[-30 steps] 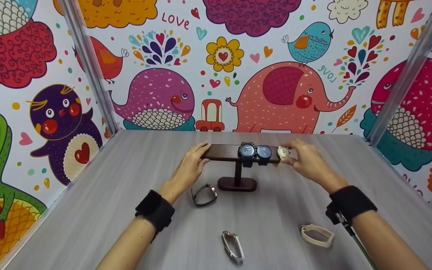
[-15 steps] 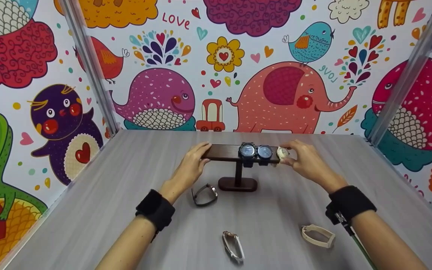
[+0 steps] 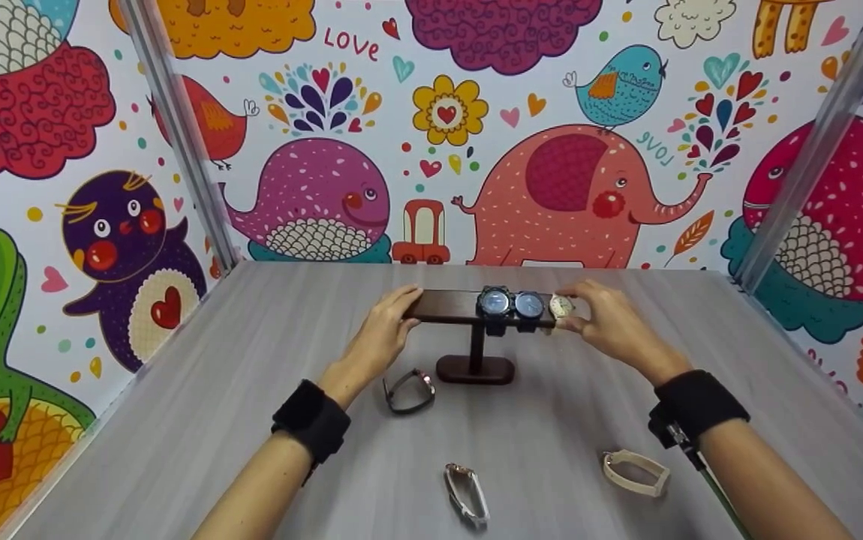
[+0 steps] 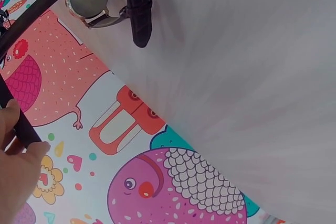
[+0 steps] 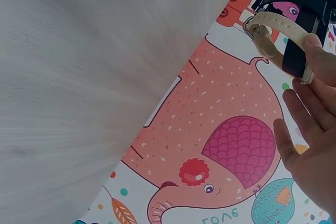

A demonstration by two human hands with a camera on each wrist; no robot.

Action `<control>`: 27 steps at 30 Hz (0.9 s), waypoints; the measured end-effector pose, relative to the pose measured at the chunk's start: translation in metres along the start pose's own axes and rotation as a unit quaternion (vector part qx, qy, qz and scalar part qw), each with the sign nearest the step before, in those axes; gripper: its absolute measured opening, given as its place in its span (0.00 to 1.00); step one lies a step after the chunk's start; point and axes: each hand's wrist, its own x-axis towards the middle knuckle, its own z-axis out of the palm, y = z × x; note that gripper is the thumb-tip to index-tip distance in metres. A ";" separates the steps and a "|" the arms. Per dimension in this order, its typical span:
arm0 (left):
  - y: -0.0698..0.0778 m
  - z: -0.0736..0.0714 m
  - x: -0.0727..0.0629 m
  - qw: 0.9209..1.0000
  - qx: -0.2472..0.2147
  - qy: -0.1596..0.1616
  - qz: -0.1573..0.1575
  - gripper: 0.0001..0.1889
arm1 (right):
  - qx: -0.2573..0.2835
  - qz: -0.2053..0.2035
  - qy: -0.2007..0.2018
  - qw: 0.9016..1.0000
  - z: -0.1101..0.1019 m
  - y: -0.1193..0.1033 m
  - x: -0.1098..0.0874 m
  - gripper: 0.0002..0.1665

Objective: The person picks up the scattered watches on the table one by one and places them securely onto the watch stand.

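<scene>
My left hand [image 3: 380, 326] grips the left end of a dark brown watch stand [image 3: 443, 305], thumb below and fingers above its bar. At the bar's right end, my right hand [image 3: 615, 319] pinches a cream-strapped wristwatch [image 3: 561, 306], which is looped around the bar. Two dark wristwatches [image 3: 494, 301] [image 3: 529, 304] sit side by side on the bar, just left of it. In the right wrist view, the cream strap [image 5: 281, 27] is buckled in a loop, with thumb and fingers at its watch end. The left wrist view shows my thumb and fingers [image 4: 11, 116] on the bar.
A dark-strapped watch [image 3: 410, 391] lies left of the stand's base [image 3: 475, 368]. Nearer on the grey table [image 3: 536, 457] lie a white watch [image 3: 466, 495] and a beige-strapped watch [image 3: 635, 472]. Patterned walls [image 3: 431, 172] enclose the back and sides.
The cream watch has slid slightly left along the bar, toward the dark watches, with my right hand on it. My left hand keeps its hold on the stand.
</scene>
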 end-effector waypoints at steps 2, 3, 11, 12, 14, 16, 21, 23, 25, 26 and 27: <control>0.001 0.001 0.001 1.000 0.003 0.001 0.004 0.22 | 0.002 0.005 -0.001 1.000 0.000 0.001 0.000 0.25; 0.001 0.001 0.001 1.000 0.004 0.002 0.005 0.22 | 0.003 0.006 -0.001 1.000 0.000 0.001 0.000 0.25; 0.001 0.003 0.004 1.000 -0.001 -0.001 0.000 0.22 | 0.017 -0.001 -0.003 1.000 0.002 0.002 0.002 0.26; 0.000 0.003 0.004 1.000 -0.001 -0.003 0.000 0.22 | 0.017 -0.004 -0.001 1.000 0.002 0.002 0.001 0.26; 0.000 0.003 0.005 1.000 -0.003 -0.004 0.001 0.22 | 0.016 -0.007 0.003 1.000 0.002 0.002 0.002 0.26; 0.000 0.002 0.005 1.000 -0.004 -0.003 0.003 0.22 | 0.014 -0.008 0.004 1.000 0.001 0.001 0.002 0.26; 0.000 0.000 0.004 1.000 -0.008 0.001 0.005 0.22 | 0.008 -0.005 0.000 1.000 0.001 -0.002 0.003 0.26; -0.001 0.000 0.003 1.000 -0.010 0.000 0.001 0.23 | 0.004 -0.002 -0.001 1.000 0.002 -0.003 0.003 0.26; -0.001 -0.001 0.001 1.000 -0.011 -0.001 -0.003 0.23 | -0.002 -0.001 -0.002 1.000 0.002 -0.004 0.003 0.27; -0.002 -0.001 0.001 1.000 -0.012 -0.003 -0.007 0.23 | -0.004 0.000 -0.002 1.000 0.003 -0.005 0.003 0.27; -0.002 -0.001 0.000 1.000 -0.011 -0.002 -0.009 0.23 | -0.005 0.001 -0.002 1.000 0.003 -0.006 0.003 0.27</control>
